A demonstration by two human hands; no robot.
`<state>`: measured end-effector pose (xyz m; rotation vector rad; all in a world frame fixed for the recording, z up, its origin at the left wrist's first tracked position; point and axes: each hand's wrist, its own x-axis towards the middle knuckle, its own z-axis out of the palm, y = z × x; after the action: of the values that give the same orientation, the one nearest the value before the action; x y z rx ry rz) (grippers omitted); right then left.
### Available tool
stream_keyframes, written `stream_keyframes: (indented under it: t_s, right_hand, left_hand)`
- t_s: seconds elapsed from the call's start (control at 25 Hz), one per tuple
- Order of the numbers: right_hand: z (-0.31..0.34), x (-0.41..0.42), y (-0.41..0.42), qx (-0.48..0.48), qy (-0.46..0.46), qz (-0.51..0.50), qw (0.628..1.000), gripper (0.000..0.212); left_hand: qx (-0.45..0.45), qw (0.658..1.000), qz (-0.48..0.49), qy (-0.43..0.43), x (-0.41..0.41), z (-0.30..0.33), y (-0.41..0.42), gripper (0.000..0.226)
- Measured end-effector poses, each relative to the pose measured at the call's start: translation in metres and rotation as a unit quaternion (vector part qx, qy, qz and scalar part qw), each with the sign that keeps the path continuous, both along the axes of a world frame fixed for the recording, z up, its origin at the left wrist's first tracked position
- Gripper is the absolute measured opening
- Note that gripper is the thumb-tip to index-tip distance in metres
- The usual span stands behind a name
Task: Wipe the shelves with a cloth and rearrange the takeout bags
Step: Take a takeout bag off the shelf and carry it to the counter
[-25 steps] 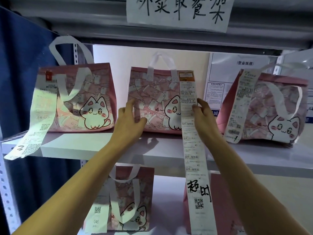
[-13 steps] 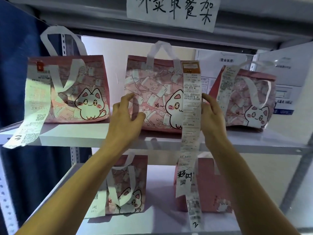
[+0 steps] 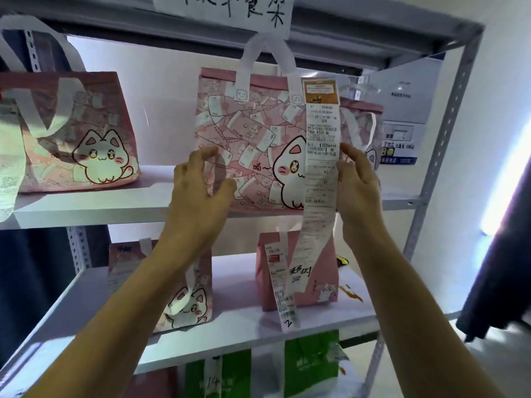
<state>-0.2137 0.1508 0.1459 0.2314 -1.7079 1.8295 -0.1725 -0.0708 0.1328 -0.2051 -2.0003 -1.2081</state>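
Observation:
A pink takeout bag (image 3: pixel 247 133) with a white cat print and white handles is held between both my hands in front of the upper shelf (image 3: pixel 86 208). My left hand (image 3: pixel 198 191) grips its lower left side, and my right hand (image 3: pixel 359 182) grips its right side. A long white receipt (image 3: pixel 319 173) hangs down the bag's front. Another pink cat bag (image 3: pixel 71 133) stands on the upper shelf at the left. A third pink bag (image 3: pixel 365 124) is partly hidden behind the held one at the right. No cloth is in view.
Two pink bags (image 3: pixel 186 297) (image 3: pixel 313 271) stand on the middle shelf (image 3: pixel 244 331), one with a receipt hanging from it. Green bags (image 3: pixel 310 366) sit on the shelf below. A handwritten paper sign (image 3: pixel 230 10) hangs on the top rail. A metal upright (image 3: pixel 439 156) bounds the rack's right side.
Both hands have pulled the middle pink bag forward toward me and a little to the right. It now covers most of the right bag. The view has shifted right and down.

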Motion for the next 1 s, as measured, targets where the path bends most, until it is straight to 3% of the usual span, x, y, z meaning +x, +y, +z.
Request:
stream_keyframes:
  t_s: [0.2,0.36,0.8,1.0]
  right_hand:
    - [-0.014,0.047,0.052,-0.003,-0.001,-0.028,1.000,0.029]
    - [-0.039,0.086,0.101,0.014,0.003,-0.056,0.998,0.031]
    - [-0.116,0.178,0.235,-0.010,-0.060,-0.132,0.989,0.036]
    - [-0.160,0.231,0.299,-0.035,-0.090,-0.179,0.979,0.036]
  left_hand:
    - [0.021,0.998,-0.057,0.001,0.021,-0.009,0.051,0.042]
    - [0.077,0.991,-0.107,-0.003,0.050,-0.025,0.104,0.054]
    - [0.036,0.981,-0.167,-0.087,0.112,-0.091,0.250,0.063]
    - [0.053,0.960,-0.245,-0.124,0.134,-0.140,0.315,0.060]
